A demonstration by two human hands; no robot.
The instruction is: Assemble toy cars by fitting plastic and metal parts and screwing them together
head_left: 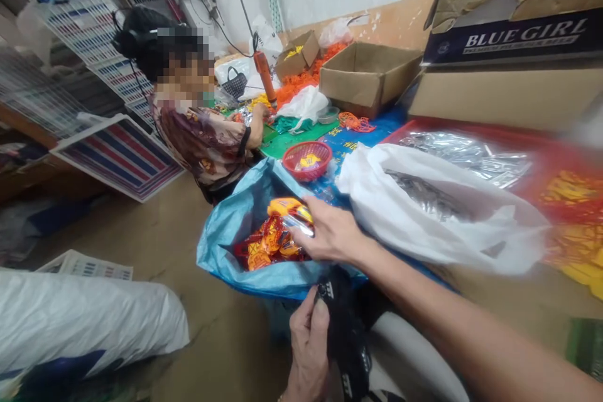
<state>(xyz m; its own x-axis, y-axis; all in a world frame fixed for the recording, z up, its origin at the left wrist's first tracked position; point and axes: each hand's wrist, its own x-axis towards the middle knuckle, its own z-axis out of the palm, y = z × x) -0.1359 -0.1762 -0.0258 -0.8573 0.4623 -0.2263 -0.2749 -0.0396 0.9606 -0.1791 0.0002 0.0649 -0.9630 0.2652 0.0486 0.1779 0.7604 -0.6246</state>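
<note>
My right hand [330,229] reaches in from the right over a blue woven sack [217,245], its fingers round a shiny clear-wrapped packet [296,217] with orange and yellow on it. Inside the open sack lie several red and orange wrapped pieces [268,242]. Below the sack's rim my left hand [308,339] pinches the edge of a black item [336,326] with white lettering; what the item is I cannot make out. Just beyond the sack, a red plastic basket [307,161] holds yellow pieces.
A white plastic bag [494,232] lies right of the sack, beside a red tray [518,144] of silvery packets. Cardboard boxes [370,72] stand behind. Another person [202,138] works at the table on the left. A white sack [89,320] lies at lower left.
</note>
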